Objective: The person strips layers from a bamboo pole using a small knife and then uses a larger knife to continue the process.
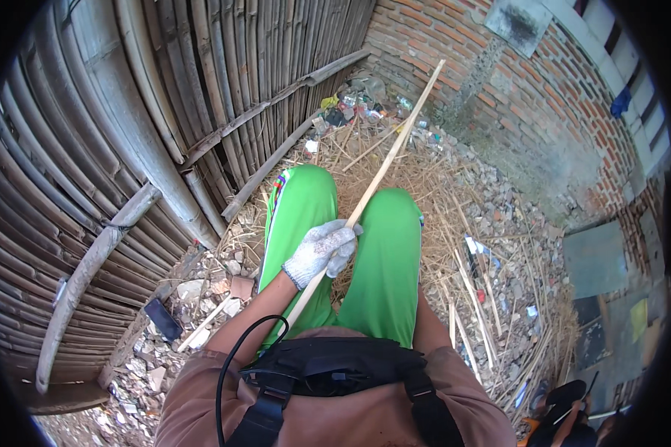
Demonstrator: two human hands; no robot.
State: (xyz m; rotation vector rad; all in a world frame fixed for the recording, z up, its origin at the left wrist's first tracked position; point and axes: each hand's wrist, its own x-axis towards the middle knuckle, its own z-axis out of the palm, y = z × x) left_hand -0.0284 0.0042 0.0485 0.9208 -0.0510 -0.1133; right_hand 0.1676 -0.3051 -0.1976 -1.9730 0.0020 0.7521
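Note:
A long pale bamboo strip (pixel 393 151) slants from my lap up between my knees toward the brick wall. My left hand (pixel 323 251), in a white knit glove with dirt on it, is closed around the strip's lower part. The strip's near end goes down toward the black waist pack (pixel 335 366) at my body. My right forearm (pixel 430 322) runs down beside my right thigh, and the leg hides that hand. I am seated with both knees up, in green trousers (pixel 385 257).
A bamboo-slat wall (pixel 224 59) stands on the left, with a brick wall (pixel 514 112) ahead. Rubble, bamboo shavings (pixel 425 223) and loose strips (pixel 473 290) cover the ground. A dark phone-like slab (pixel 162 319) lies at left. Dark and orange shapes at lower right are unclear.

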